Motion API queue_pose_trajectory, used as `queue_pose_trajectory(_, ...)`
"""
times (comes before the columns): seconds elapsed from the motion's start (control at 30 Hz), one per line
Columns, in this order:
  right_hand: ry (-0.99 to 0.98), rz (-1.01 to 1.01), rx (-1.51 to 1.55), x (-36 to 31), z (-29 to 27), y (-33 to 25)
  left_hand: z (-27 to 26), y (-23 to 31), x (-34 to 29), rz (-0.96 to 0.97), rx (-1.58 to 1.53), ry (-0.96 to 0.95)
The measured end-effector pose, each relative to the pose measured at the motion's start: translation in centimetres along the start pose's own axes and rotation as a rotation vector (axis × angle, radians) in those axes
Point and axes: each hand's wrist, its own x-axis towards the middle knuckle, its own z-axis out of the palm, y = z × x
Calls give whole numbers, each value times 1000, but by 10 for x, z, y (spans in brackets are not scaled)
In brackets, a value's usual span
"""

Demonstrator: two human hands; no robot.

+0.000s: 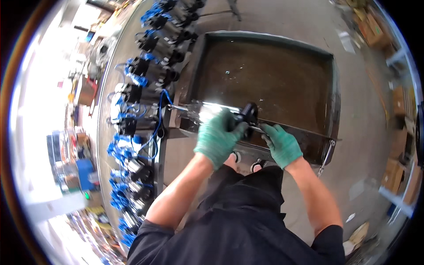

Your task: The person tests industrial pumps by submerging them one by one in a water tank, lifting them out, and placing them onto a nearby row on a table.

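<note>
Over the near left corner of a water-filled tank, a shiny metal cylinder with a black end piece lies roughly level. My left hand, in a green glove, is closed round the cylinder close to its black end. A slim metal rod-like tool reaches from beside the black end to my right hand, also gloved in green, whose fingers close on it. My left hand and the glare off the metal cover part of the cylinder. The far tip of the tool is hidden.
On my left, a long bench carries a row of similar cylinders with black ends and blue cables. A wrench-like metal tool hangs at the tank's near right corner. Cardboard boxes stand on a rack at the far right.
</note>
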Motion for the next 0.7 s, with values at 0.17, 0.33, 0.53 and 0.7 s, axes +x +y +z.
queue_pose_trajectory(0.17, -21, -16, 105, -33, 33, 18, 31, -39, -26, -42, -74, -66)
queue_pose_trajectory(0.33, -102, 88, 154, -71, 60, 52, 54, -49, -37, 72, 2, -129)
queue_pose_trajectory(0.53, -142, 233, 120, -77, 64, 63, 19, -82, -50, 139, -331, -335)
queue_pose_trajectory(0.7, -90, 256, -91, -81, 59, 72, -60, -186, -110, 83, -306, -174)
